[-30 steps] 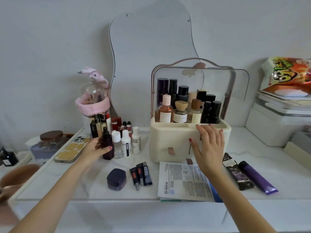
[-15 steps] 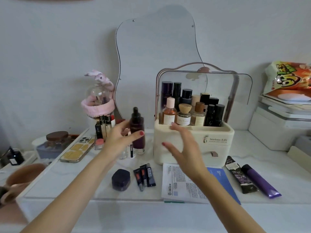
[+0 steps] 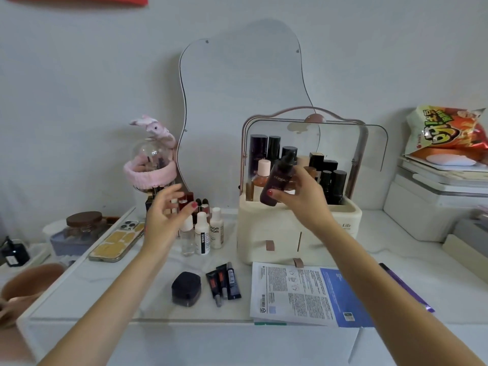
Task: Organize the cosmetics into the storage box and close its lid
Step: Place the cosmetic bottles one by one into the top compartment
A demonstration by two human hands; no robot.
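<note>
The cream storage box [image 3: 266,223] stands at the middle of the white table, its clear lid [image 3: 330,133] raised, with several bottles upright inside. My right hand [image 3: 303,199] holds a dark dropper bottle [image 3: 278,180], tilted, just in front of the box's open top. My left hand [image 3: 166,215] hovers with its fingers apart over three small white bottles [image 3: 202,233] left of the box. A dark jar [image 3: 186,287] and three small tubes [image 3: 223,282] lie on the table near the front.
A printed sachet [image 3: 303,294] lies before the box, a purple tube [image 3: 406,283] to its right. A phone [image 3: 116,241], a brown-lidded jar [image 3: 83,223] and lipsticks [image 3: 190,203] sit at the left. A wavy mirror [image 3: 243,88] leans behind. Stacked boxes [image 3: 435,204] with a snack bag fill the right.
The dark dropper bottle passed from my left hand to my right hand and moved right, up to the box. My left hand let go and now hovers with nothing in it.
</note>
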